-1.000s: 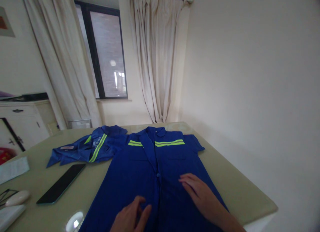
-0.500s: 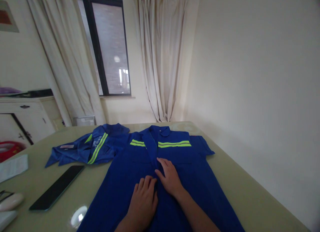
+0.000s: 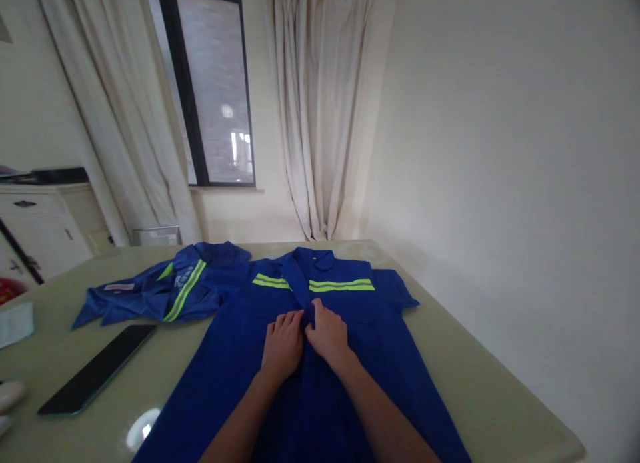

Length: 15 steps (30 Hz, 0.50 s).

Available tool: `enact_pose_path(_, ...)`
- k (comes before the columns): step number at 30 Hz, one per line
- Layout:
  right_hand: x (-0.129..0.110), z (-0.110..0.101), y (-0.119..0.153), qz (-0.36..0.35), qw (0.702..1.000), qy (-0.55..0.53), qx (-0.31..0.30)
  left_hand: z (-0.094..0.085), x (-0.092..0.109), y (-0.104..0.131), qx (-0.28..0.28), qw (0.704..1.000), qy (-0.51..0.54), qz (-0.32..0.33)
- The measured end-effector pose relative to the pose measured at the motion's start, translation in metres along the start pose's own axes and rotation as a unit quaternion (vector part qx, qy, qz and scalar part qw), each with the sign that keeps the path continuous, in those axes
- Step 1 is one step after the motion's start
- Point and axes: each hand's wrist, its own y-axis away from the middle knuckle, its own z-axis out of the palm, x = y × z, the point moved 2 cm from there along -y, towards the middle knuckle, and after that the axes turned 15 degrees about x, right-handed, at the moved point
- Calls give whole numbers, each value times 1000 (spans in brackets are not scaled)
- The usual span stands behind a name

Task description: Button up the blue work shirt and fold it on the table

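A blue work shirt (image 3: 390, 376) lies spread on the table with its collar at the far end. A yellow-green and grey reflective band crosses its chest. At the front opening below the collar, my left hand (image 3: 283, 346) has its fingers curled and closed on the edge of the cloth. Just to its right, my right hand (image 3: 327, 331) pinches the same front edge. The fingertips and any buttons between them are too small or hidden to make out. Left of the shirt, a second blue garment (image 3: 150, 298) with a similar band lies crumpled.
A dark phone-like slab (image 3: 97, 370) lies on the greenish table (image 3: 505, 396) at left, with a paper (image 3: 16, 324) beyond it. White objects show at the left edge. Wall and curtains (image 3: 325, 116) stand behind; a white cabinet (image 3: 45, 223) is far left.
Both hands have moved up the front opening toward the collar and closed on the cloth edge, the left hand coming level with the right. The view has shifted slightly right.
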Motion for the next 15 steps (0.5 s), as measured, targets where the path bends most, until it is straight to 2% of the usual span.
enact_pose_path(3, 4, 4, -3, 52, 998, -31, 15, -7, -2, 19, 17, 999, -40, 0)
enact_pose_path(7, 20, 16, 1, 94, 976, -192, 39, -18, -3, 31, 26, 996, -87, 7)
enact_pose_path(11, 33, 22, 0, 140, 947, -281, 71, -19, 1, 2, 9, 994, -104, -26)
enact_pose_path(15, 37, 26, -5, 189, 910, -351, 117, 0, 7, -37, -17, 994, -98, -39)
